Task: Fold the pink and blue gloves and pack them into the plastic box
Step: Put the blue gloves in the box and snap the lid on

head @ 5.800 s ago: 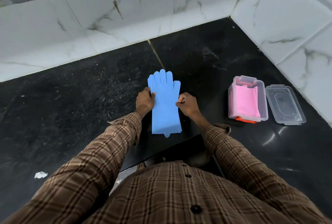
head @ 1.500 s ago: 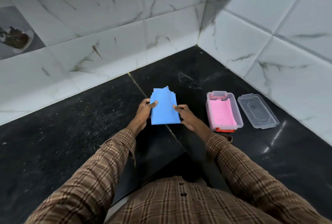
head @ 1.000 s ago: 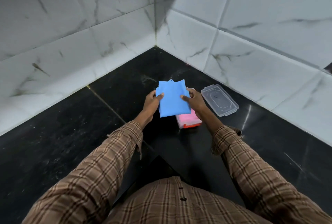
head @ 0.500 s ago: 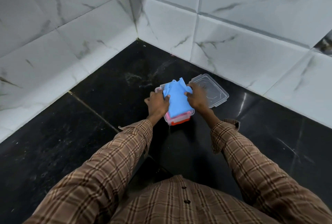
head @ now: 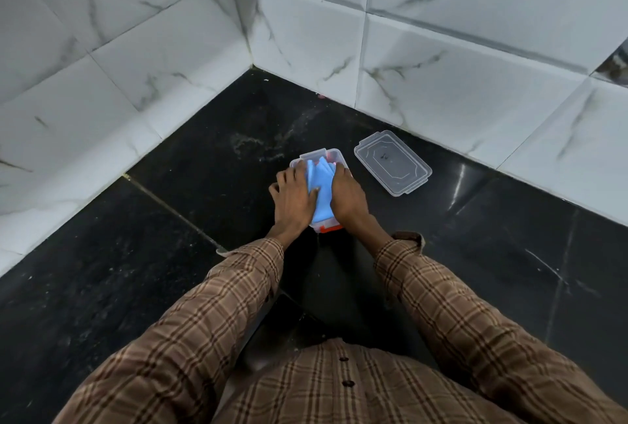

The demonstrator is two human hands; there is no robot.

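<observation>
The clear plastic box (head: 334,154) with an orange clip at its near end sits on the black floor near the wall corner. The folded blue glove (head: 323,191) lies in it, on top of the pink glove, of which only a sliver (head: 330,162) shows at the far end. My left hand (head: 294,197) presses on the glove's left side, thumb on the blue. My right hand (head: 346,197) presses along its right side. Both hands cover the box's long walls.
The box's clear lid (head: 392,162) lies flat on the floor just right of the box, close to the white marble wall tiles (head: 441,84). A second tiled wall (head: 119,90) runs along the left. Black floor (head: 170,253) surrounds the box.
Over the earlier frames the blue glove was folded in half and carried right to the box. In the last half second both hands lowered it and pushed it down inside.
</observation>
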